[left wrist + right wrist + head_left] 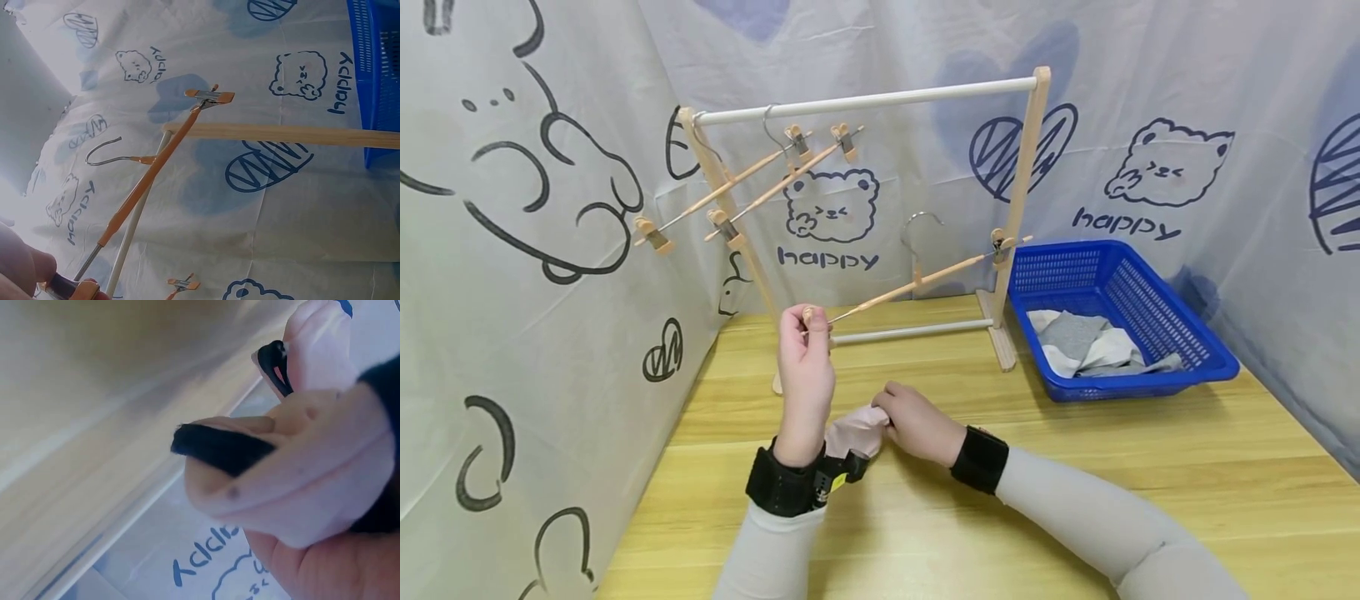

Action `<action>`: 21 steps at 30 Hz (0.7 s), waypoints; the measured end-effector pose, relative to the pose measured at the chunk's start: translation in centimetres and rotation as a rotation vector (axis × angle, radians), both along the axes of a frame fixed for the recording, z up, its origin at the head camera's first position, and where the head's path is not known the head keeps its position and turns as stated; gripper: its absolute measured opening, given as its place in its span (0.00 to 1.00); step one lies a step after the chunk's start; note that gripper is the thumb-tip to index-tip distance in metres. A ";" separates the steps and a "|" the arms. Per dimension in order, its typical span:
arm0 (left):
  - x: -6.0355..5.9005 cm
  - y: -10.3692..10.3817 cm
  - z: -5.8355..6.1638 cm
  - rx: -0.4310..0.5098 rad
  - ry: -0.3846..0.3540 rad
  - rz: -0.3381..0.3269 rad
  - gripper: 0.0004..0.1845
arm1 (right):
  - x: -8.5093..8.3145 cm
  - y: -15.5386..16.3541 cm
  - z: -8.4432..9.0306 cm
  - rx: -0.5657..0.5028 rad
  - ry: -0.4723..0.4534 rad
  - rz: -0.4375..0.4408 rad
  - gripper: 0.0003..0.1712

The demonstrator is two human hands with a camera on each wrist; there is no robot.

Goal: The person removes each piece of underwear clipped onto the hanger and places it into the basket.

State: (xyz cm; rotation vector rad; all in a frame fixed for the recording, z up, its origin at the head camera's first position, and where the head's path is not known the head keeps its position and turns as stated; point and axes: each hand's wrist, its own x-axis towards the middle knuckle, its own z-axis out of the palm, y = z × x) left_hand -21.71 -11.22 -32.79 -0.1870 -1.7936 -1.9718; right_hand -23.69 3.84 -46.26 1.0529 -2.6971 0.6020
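Note:
My left hand (807,379) holds up a wooden clip hanger (891,293) by one end, thumb and fingers closed over the clip there. The hanger slants up to the right, its metal hook on top and its other clip (1000,247) bare. In the left wrist view, the same hanger (145,185) runs up from the fingers. Low over the table, my right hand (921,423) pinches a pale pink cloth (856,429), partly hidden behind the left wrist. The right wrist view shows this cloth (312,487) bunched at the hand, with black strips on it.
Behind the hands stands a wooden rack with a white top bar (880,102). Two more clip hangers (778,192) hang at its left end, without clothes. A blue basket (1206,354) at the right contains grey and white cloths (1078,340). Printed curtains surround the wooden table (1075,454).

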 end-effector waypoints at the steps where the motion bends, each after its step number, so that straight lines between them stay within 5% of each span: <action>1: 0.0 0.0 0.0 0.008 0.004 0.001 0.05 | 0.0 0.1 0.2 -0.007 -0.005 -0.005 0.13; 21: -0.1 -0.1 -0.1 0.086 -0.022 0.055 0.06 | -1.3 3.9 6.2 -0.173 -0.003 -0.131 0.18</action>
